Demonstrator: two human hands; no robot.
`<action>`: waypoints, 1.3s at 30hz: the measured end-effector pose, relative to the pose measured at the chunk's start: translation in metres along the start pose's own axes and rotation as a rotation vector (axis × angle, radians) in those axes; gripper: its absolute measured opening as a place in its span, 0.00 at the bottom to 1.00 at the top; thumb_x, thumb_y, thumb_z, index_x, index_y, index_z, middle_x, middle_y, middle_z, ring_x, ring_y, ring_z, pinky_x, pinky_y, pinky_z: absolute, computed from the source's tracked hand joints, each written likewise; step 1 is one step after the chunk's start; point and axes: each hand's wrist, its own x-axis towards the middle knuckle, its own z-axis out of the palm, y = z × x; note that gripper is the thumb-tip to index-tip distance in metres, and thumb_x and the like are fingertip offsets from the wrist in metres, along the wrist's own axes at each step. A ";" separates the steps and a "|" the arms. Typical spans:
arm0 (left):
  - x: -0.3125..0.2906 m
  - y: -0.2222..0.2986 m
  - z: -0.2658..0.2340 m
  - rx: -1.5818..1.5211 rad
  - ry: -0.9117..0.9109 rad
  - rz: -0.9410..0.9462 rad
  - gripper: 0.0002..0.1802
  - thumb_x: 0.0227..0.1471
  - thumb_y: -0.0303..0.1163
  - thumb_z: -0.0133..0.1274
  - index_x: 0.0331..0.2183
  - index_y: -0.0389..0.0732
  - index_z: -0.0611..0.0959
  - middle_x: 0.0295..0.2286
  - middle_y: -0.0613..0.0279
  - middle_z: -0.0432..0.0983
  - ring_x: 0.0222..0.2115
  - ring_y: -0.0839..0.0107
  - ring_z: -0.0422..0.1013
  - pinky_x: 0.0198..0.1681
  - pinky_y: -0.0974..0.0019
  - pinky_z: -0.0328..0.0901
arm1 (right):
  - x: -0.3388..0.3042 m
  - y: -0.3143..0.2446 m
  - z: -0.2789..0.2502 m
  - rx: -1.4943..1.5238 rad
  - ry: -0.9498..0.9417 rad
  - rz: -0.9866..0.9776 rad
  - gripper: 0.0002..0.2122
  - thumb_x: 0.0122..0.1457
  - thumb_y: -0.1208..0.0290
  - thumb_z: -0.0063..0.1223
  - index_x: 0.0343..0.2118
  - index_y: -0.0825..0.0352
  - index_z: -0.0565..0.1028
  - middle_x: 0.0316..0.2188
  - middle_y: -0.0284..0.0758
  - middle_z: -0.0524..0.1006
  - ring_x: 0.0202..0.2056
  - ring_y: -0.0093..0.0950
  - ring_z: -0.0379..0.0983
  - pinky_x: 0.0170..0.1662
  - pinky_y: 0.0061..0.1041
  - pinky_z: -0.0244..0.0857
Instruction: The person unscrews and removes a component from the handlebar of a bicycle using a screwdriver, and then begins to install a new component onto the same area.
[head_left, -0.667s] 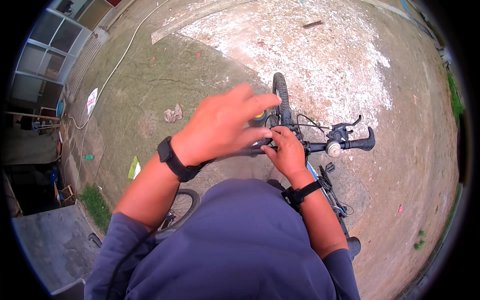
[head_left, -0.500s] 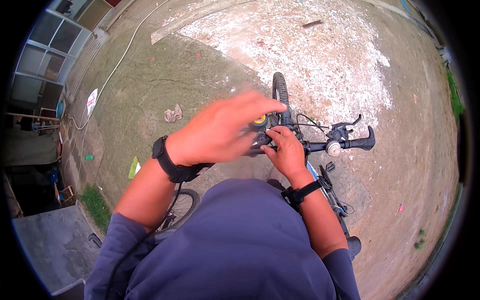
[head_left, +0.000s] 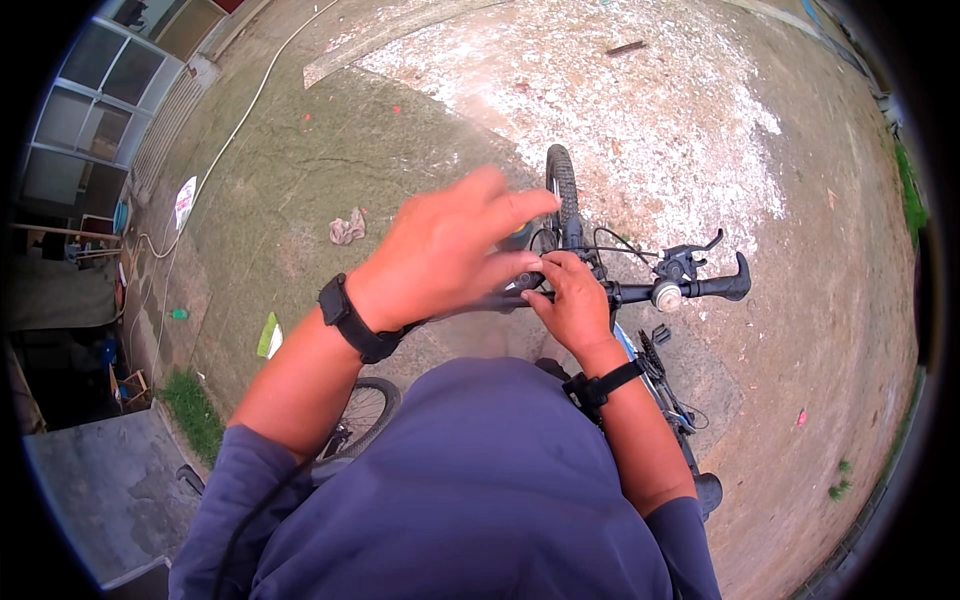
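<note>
Below me stands a bicycle, its black handlebar (head_left: 635, 293) crossing in front of my body. My right hand (head_left: 578, 305) has thumb and forefinger closed around a small dark clamp-like part (head_left: 522, 282) at the bar's middle. Over the bar's left half hovers my left hand (head_left: 440, 250), forefinger stretched out and thumb apart from it. That thumb's tip comes close to my right fingertips; whether they touch I cannot tell. Behind the left fingers, a yellow and dark round thing (head_left: 522, 231) is mostly hidden. The left grip is covered by my hand.
The front wheel (head_left: 562, 185) points away from me. On the bar's right are a brake lever (head_left: 712, 242), a round bell (head_left: 666, 295) and a grip (head_left: 735, 284). A crumpled cloth (head_left: 347, 228) and a pale hose (head_left: 240, 115) lie on the ground.
My left hand has come slightly down and right, its thumb now beside my right fingertips, covering more of the yellow thing. The right hand stays in place.
</note>
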 end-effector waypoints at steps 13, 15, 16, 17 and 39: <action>0.001 0.002 0.002 -0.091 0.074 0.057 0.34 0.45 0.21 0.62 0.56 0.47 0.77 0.41 0.54 0.76 0.37 0.54 0.75 0.40 0.58 0.71 | -0.001 0.002 -0.001 0.008 0.001 -0.004 0.19 0.49 0.68 0.69 0.45 0.63 0.80 0.48 0.36 0.77 0.48 0.39 0.74 0.50 0.36 0.71; 0.001 -0.003 0.007 -0.154 0.109 0.107 0.33 0.46 0.22 0.63 0.55 0.47 0.77 0.39 0.55 0.76 0.36 0.55 0.75 0.38 0.59 0.71 | 0.002 0.000 -0.003 0.028 0.003 -0.026 0.17 0.49 0.68 0.69 0.43 0.64 0.81 0.45 0.37 0.77 0.47 0.40 0.75 0.49 0.37 0.71; 0.000 -0.006 0.008 -0.186 0.126 0.132 0.33 0.46 0.23 0.63 0.55 0.48 0.77 0.39 0.55 0.76 0.35 0.56 0.74 0.37 0.59 0.71 | 0.004 -0.002 -0.006 0.037 0.004 -0.037 0.16 0.50 0.68 0.68 0.43 0.64 0.81 0.44 0.38 0.78 0.46 0.41 0.75 0.48 0.38 0.71; 0.000 -0.007 0.010 -0.160 0.127 0.126 0.33 0.46 0.23 0.64 0.55 0.48 0.77 0.38 0.55 0.76 0.35 0.56 0.74 0.37 0.59 0.71 | 0.006 -0.006 -0.010 0.024 -0.021 -0.021 0.15 0.50 0.67 0.68 0.41 0.64 0.82 0.41 0.38 0.78 0.44 0.41 0.75 0.47 0.38 0.71; -0.001 -0.004 0.007 -0.158 0.109 0.108 0.34 0.46 0.25 0.65 0.56 0.48 0.76 0.40 0.54 0.76 0.36 0.54 0.75 0.38 0.59 0.72 | 0.030 -0.012 0.009 -0.044 -0.018 -0.017 0.05 0.52 0.70 0.62 0.33 0.58 0.84 0.33 0.37 0.77 0.41 0.40 0.73 0.46 0.39 0.70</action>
